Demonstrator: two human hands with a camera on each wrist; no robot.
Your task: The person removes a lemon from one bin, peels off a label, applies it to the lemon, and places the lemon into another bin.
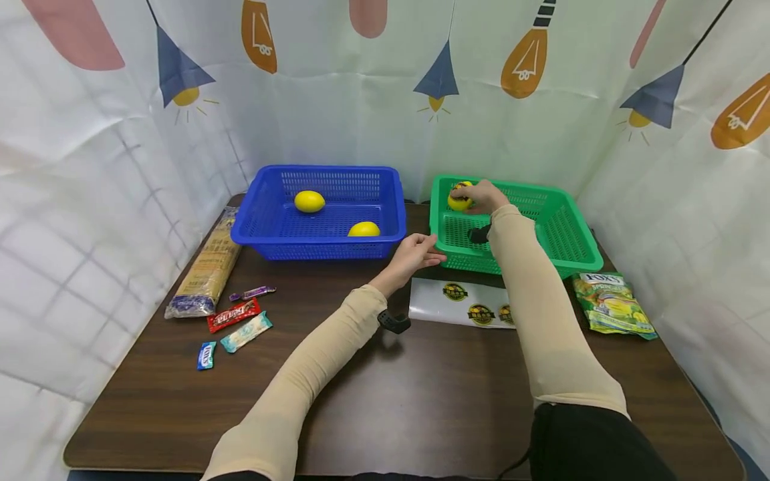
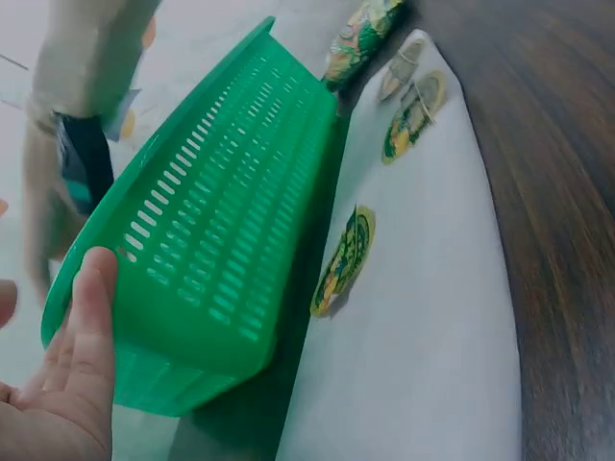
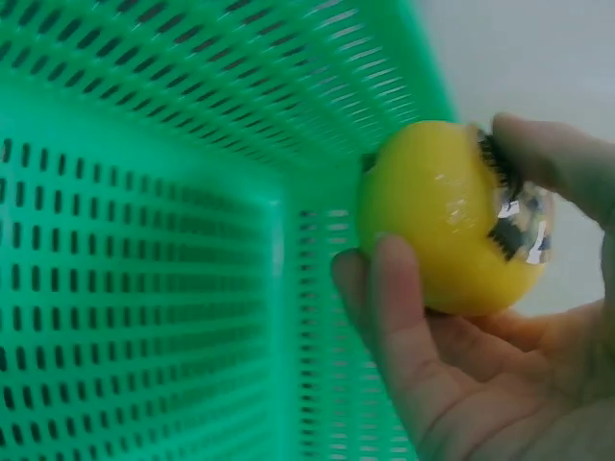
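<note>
My right hand holds a round yellow fruit with a dark, shiny printed patch. Thumb and fingers pinch it from opposite sides, over the far left corner of the green basket. At that basket's near left corner is my left hand, its fingers fairly straight. In the left wrist view, one fingertip lies against the basket's outer wall just below the rim. Left of the hands, a blue basket contains two yellow lemon-like fruits, one at the back and one at the front.
A white sheet with round yellow-black logos lies before the green basket. A green Fox's bag sits at right. At left are a long noodle-like pack and several small wrapped sweets, including a red bar. Printed curtains surround the table.
</note>
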